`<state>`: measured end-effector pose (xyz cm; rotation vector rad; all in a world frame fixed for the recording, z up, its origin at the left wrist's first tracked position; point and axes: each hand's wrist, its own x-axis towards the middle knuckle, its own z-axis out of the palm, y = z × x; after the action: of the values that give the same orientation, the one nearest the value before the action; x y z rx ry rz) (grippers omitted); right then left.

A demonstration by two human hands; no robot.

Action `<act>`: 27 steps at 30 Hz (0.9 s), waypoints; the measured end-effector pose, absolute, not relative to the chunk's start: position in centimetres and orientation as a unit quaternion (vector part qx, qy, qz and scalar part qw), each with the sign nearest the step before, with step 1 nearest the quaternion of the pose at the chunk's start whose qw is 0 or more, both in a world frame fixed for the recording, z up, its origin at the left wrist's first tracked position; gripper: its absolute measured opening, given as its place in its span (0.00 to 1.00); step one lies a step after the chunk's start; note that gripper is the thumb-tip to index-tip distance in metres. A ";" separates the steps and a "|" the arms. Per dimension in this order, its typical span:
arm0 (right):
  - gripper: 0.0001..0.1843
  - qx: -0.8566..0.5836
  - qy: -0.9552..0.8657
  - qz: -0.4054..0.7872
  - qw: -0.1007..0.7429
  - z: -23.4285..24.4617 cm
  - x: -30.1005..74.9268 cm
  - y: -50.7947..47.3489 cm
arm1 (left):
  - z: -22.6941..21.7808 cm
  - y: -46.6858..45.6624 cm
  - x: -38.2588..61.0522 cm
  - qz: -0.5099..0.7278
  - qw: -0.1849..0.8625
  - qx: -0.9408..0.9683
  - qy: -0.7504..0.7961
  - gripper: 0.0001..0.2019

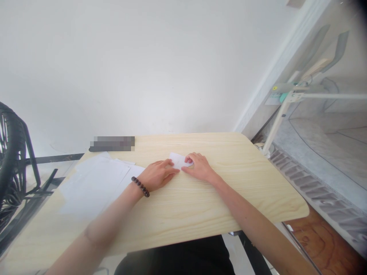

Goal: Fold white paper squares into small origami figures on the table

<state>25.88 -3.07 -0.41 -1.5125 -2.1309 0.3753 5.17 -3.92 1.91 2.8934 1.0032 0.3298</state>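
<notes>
A small white folded paper [178,160] lies flat near the middle of a light wooden table [200,206]. My left hand [158,175], with a dark bead bracelet on its wrist, rests on the table with its fingers stretched onto the paper's left edge. My right hand [198,167] presses down on the paper's right end, fingers curled over it. Both hands meet at the paper.
Several white sheets [94,183] lie spread on the table's left part. A dark flat object [112,144] sits at the far edge by the white wall. A black chair [14,168] stands at the left. A white stand [275,126] and floor rail are at the right.
</notes>
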 end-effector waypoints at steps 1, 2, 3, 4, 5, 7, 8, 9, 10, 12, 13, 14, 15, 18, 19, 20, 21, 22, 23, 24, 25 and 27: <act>0.11 -0.555 -0.779 0.150 0.250 -0.4 26.0 -2.9 | 2.0 -3.9 5.2 0.104 0.031 0.939 0.326 0.15; 0.11 -0.553 -0.777 0.165 0.251 -0.4 26.1 -2.8 | 2.0 -3.9 5.2 0.102 0.031 0.939 0.326 0.15; 0.11 -0.550 -0.775 0.183 0.252 -0.3 26.3 -2.6 | 2.1 -3.9 5.2 0.100 0.031 0.939 0.327 0.15; 0.11 -0.545 -0.773 0.204 0.252 -0.3 26.5 -2.5 | 2.1 -3.9 5.2 0.099 0.032 0.939 0.327 0.15; 0.11 -0.537 -0.772 0.226 0.253 -0.2 26.7 -2.3 | 2.2 -3.9 5.2 0.098 0.033 0.939 0.328 0.15; 0.11 -0.519 -0.770 0.266 0.258 -0.1 27.2 -2.0 | 2.2 -3.9 5.3 0.095 0.036 0.939 0.328 0.16; 0.11 -0.509 -0.769 0.286 0.260 0.0 27.4 -1.8 | 2.3 -3.9 5.3 0.093 0.039 0.939 0.328 0.16; 0.11 -0.502 -0.766 0.305 0.261 0.1 27.6 -1.7 | 2.3 -3.9 5.2 0.091 0.042 0.940 0.327 0.16; 0.12 -0.495 -0.764 0.321 0.262 0.2 27.8 -1.5 | 2.4 -3.9 5.2 0.088 0.046 0.940 0.327 0.16; 0.12 -0.487 -0.759 0.344 0.261 0.2 28.2 -1.4 | 2.5 -3.9 5.1 0.084 0.054 0.940 0.326 0.15; 0.13 -0.486 -0.757 0.350 0.259 0.3 28.3 -1.3 | 2.6 -3.9 5.1 0.083 0.057 0.940 0.325 0.15; 0.13 -0.487 -0.757 0.352 0.258 0.2 28.4 -1.3 | 2.6 -3.9 5.0 0.082 0.061 0.941 0.323 0.15; 0.13 -0.489 -0.756 0.352 0.256 0.2 28.5 -1.3 | 2.7 -4.0 5.0 0.081 0.064 0.942 0.321 0.15; 0.12 -0.503 -0.758 0.324 0.260 -0.1 28.1 -1.6 | 2.7 -4.0 4.8 0.083 0.070 0.943 0.314 0.14; 0.11 -0.511 -0.761 0.302 0.264 -0.2 27.9 -1.8 | 2.7 -4.0 4.7 0.085 0.072 0.943 0.313 0.14; 0.10 -0.520 -0.765 0.269 0.268 -0.3 27.5 -2.0 | 2.7 -4.0 4.7 0.086 0.073 0.943 0.312 0.14; 0.08 -0.535 -0.769 0.225 0.269 -0.4 27.1 -2.3 | 2.7 -4.0 4.6 0.088 0.074 0.943 0.311 0.14; 0.05 -0.548 -0.772 0.183 0.264 -0.5 26.7 -2.6 | 2.6 -4.0 4.6 0.090 0.075 0.943 0.310 0.14; 0.05 -0.559 -0.773 0.150 0.259 -0.5 26.3 -2.9 | 2.6 -3.9 4.6 0.092 0.075 0.943 0.309 0.14; 0.07 -0.566 -0.774 0.126 0.254 -0.5 25.9 -3.1 | 2.6 -3.9 4.6 0.094 0.076 0.943 0.309 0.14; 0.10 -0.571 -0.775 0.109 0.247 -0.5 25.6 -3.4 | 2.6 -3.9 4.6 0.096 0.077 0.943 0.309 0.14; 0.16 -0.583 -0.773 0.084 0.235 -0.4 25.1 -3.7 | 2.6 -3.9 4.6 0.099 0.079 0.943 0.309 0.14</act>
<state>25.13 -3.69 -0.39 -1.5989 -2.1218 0.2296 4.63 -3.89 2.56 2.8206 0.9239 0.2955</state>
